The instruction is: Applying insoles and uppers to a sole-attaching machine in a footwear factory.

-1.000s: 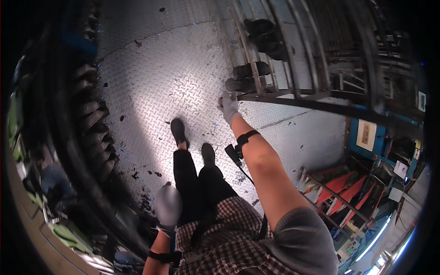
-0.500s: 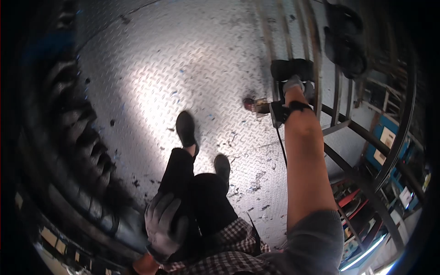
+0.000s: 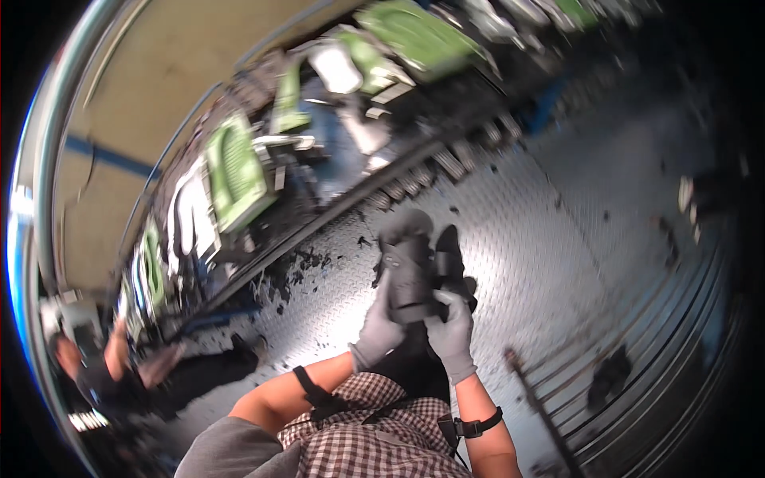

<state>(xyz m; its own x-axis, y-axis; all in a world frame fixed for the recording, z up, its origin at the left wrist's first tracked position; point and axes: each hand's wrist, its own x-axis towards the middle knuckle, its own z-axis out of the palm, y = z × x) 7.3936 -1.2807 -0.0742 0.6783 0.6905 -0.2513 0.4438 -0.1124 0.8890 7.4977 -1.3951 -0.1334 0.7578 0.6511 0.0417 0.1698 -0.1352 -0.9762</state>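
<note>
In front of my body I hold a black slide sandal (image 3: 408,275) with a rounded toe end and a wide band. My gloved left hand (image 3: 378,333) grips its left side, thumb up along the edge. My gloved right hand (image 3: 453,333) closes at its near right corner. Just beyond the right fingers is another dark, narrow shape (image 3: 450,253); whether it is a second sandal or my own shoe I cannot tell. The undersides of both hands' fingers are hidden.
A long bench (image 3: 319,211) with green moulds (image 3: 236,171) and white pieces runs across the far left. A co-worker (image 3: 119,370) in dark clothes is at the left. A metal-barred rack (image 3: 550,414) holding dark footwear (image 3: 610,376) stands at the right. Dark scraps litter the patterned metal floor (image 3: 518,239).
My view has turned from the rack toward the bench. My right hand has come back from the dark footwear on the rack, and my left hand has risen from my thigh onto the sandal.
</note>
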